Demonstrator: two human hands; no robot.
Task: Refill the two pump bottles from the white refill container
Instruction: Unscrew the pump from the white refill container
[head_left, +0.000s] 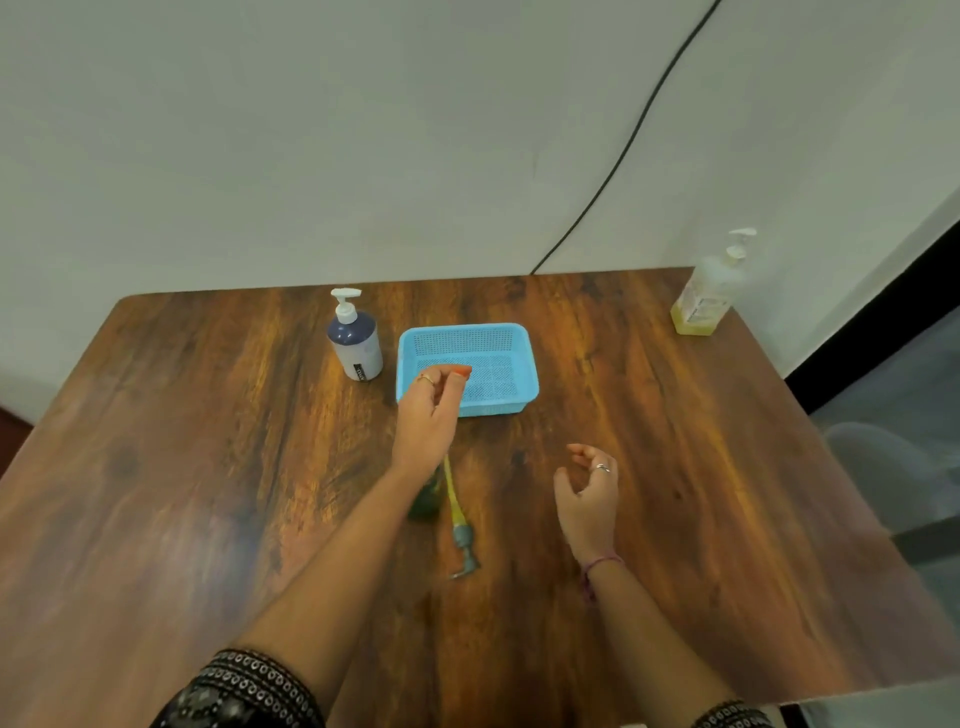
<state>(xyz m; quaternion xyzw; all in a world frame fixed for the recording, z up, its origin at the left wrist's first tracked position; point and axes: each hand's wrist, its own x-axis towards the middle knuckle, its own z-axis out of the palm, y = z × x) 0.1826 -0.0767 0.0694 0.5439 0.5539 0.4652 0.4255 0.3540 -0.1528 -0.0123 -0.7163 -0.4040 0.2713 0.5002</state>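
Observation:
A white pump bottle with a dark blue top (356, 343) stands upright left of the blue basket. At the far right corner stands a clear pump bottle (707, 291) with a little yellow liquid at its bottom. A removed grey pump head with a yellow-stained tube (460, 525) lies on the table in the middle. Beside it a small dark green bottle (425, 501) is mostly hidden under my left forearm. My left hand (428, 410) hovers over the basket's near-left corner, fingers loosely curled and apart, holding nothing. Over the table to the right, my right hand (589, 491) is open and empty.
The blue mesh basket (519, 343) sits at the middle back of the wooden table (208, 441). A black cable (623, 156) runs down the wall behind the table. A grey chair (893, 467) stands past the table's right edge.

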